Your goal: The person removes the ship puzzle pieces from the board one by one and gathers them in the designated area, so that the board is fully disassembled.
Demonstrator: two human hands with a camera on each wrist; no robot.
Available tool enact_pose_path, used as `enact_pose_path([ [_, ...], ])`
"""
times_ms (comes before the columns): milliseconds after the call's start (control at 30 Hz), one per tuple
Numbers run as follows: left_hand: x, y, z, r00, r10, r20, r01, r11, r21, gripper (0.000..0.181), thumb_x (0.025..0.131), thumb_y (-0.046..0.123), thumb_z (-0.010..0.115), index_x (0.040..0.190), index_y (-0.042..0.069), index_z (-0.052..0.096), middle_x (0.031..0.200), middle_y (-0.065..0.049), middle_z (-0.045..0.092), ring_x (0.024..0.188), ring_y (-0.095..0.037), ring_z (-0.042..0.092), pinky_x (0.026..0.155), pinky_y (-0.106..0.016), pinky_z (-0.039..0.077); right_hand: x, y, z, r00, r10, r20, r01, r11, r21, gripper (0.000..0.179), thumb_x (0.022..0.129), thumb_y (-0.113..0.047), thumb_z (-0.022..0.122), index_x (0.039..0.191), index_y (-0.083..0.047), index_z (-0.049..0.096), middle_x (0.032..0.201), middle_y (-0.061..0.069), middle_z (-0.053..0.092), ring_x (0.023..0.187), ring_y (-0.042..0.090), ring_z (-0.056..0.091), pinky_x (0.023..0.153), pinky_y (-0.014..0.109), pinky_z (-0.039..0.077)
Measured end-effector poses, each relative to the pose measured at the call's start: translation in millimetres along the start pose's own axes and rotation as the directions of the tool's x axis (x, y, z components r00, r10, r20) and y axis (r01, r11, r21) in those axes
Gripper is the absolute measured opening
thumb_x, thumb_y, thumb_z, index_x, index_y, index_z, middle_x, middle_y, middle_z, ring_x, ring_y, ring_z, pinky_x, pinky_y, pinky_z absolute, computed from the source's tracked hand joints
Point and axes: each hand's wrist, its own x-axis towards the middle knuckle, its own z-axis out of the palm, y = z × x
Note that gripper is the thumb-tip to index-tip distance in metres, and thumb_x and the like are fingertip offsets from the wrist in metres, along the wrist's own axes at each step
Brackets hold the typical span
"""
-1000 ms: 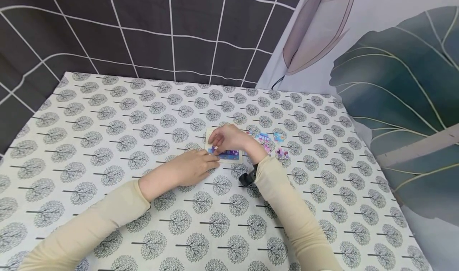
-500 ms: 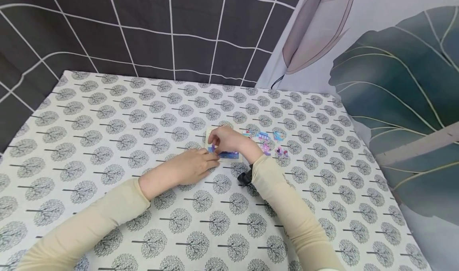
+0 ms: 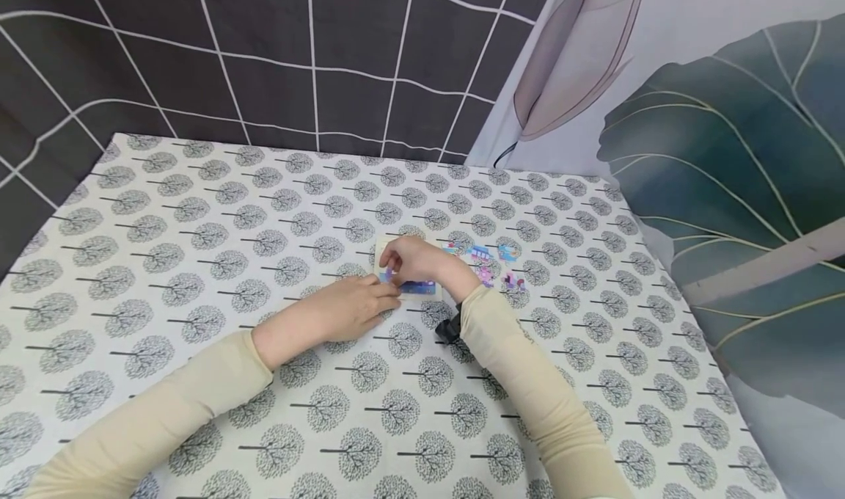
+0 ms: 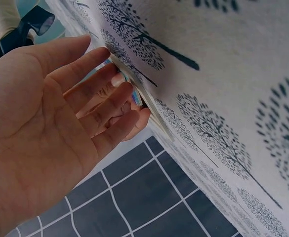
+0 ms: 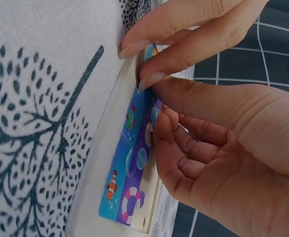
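Observation:
A pale puzzle tray (image 3: pixel 432 296) lies mid-table, its lower part filled with a blue and purple picture strip (image 5: pixel 129 143) showing fish and a swim ring. My right hand (image 3: pixel 416 259) reaches over the tray and pinches a small purple puzzle piece (image 3: pixel 388 274) between thumb and fingers near the tray's left side. My left hand (image 3: pixel 353 307) rests at the near left corner, fingers (image 4: pixel 112 98) extended and loosely bent, fingertips at the tray's edge. In the right wrist view, left fingertips sit beside the right thumb. The right hand hides part of the tray.
Several loose puzzle pieces (image 3: pixel 485 273) in pink, blue and purple lie right of the tray. A white tablecloth (image 3: pixel 264 411) with tree prints covers the table. A dark gridded curtain (image 3: pixel 264 59) hangs behind it, and a leaf-patterned one (image 3: pixel 726 154) at the right.
The right hand has shifted slightly at the tray's left side, and the purple piece between its fingers now shows more. The left hand has stayed at the corner.

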Motion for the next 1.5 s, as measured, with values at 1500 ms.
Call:
enact_pose_path([
  [1500,-4.6,2.7,-0.5,1.0,-0.011,-0.02,0.01,0.999,-0.041,0.04,0.092,0.021,0.056,0.13,0.007,0.054,0.139,-0.008,0.049,0.126,-0.03,0.044,0.113,-0.05,0.025,-20.3,23,19,0.919,-0.307,-0.249,0.315,0.949,-0.006,0.018,0.081,-0.006,0.071,0.098,-0.009,0.067,0.093,0.01,0.071,0.083,0.018,0.068,0.077,0.02,0.055],
])
